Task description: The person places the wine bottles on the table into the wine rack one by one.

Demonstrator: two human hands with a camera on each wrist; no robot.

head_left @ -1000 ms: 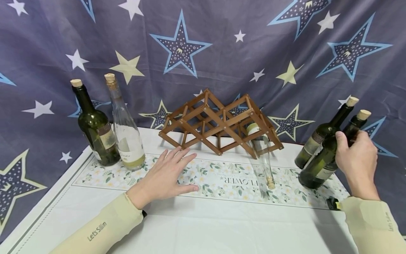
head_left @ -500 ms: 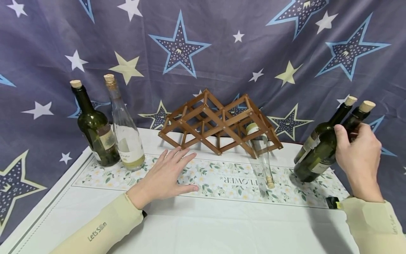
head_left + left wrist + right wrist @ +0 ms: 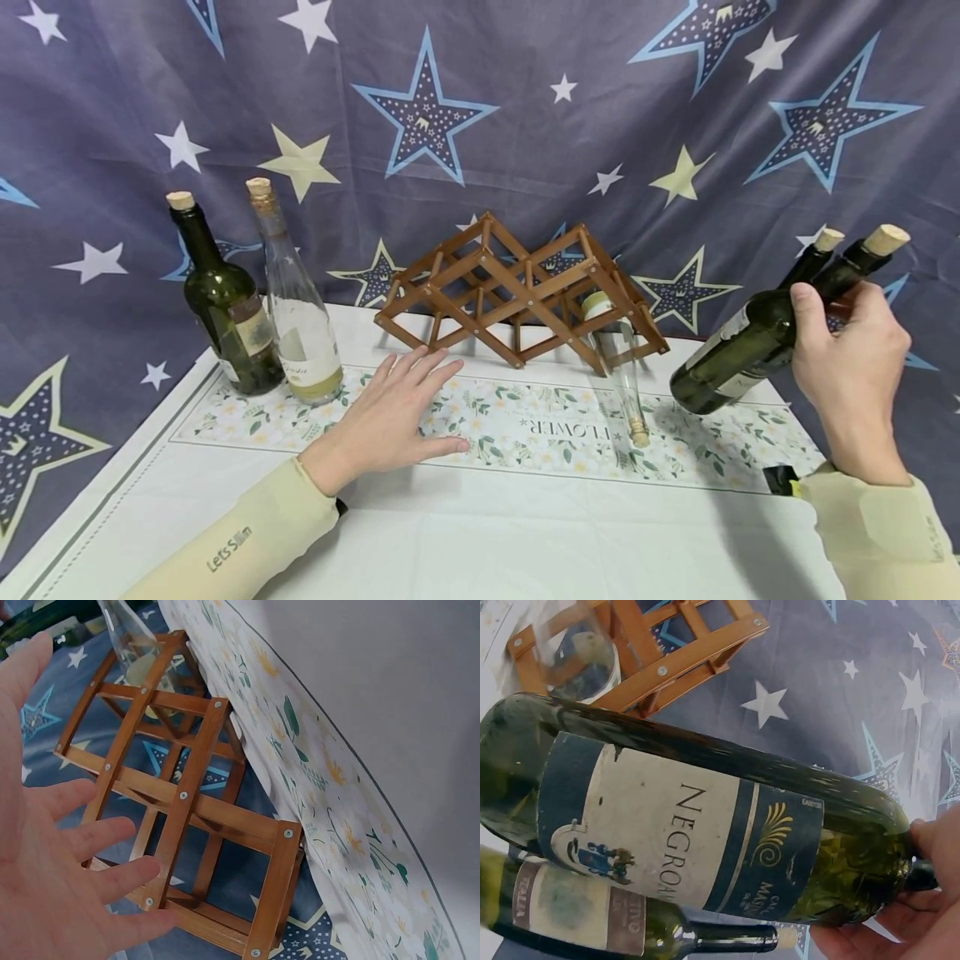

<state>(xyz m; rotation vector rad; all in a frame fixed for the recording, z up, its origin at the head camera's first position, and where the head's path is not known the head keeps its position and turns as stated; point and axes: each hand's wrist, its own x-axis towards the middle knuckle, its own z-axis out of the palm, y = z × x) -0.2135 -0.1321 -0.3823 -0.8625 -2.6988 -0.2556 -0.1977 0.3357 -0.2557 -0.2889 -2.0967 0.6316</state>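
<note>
My right hand [image 3: 855,375] grips a corked dark green wine bottle [image 3: 750,350] near its neck. The bottle leans, cork to the upper right, and its base is up off the table. The right wrist view shows its cream and dark label [image 3: 679,821]. A second green wine bottle [image 3: 577,907] stands behind it, mostly hidden in the head view. My left hand [image 3: 390,408] is spread palm down in front of the brown wooden folding wine rack [image 3: 532,300], fingertips close to its lower left edge. One clear bottle [image 3: 621,362] lies in the rack's right side, cork toward me.
At the left stand a green wine bottle [image 3: 232,325] and a clear bottle [image 3: 303,333], both corked. A floral runner [image 3: 495,425] lies along the white table [image 3: 525,533]. A star-patterned curtain [image 3: 510,158] hangs right behind the rack.
My right hand has lifted its wine bottle and tilted it further, base swinging left and up, so it covers more of the bottle behind. The left hand has stayed in place.
</note>
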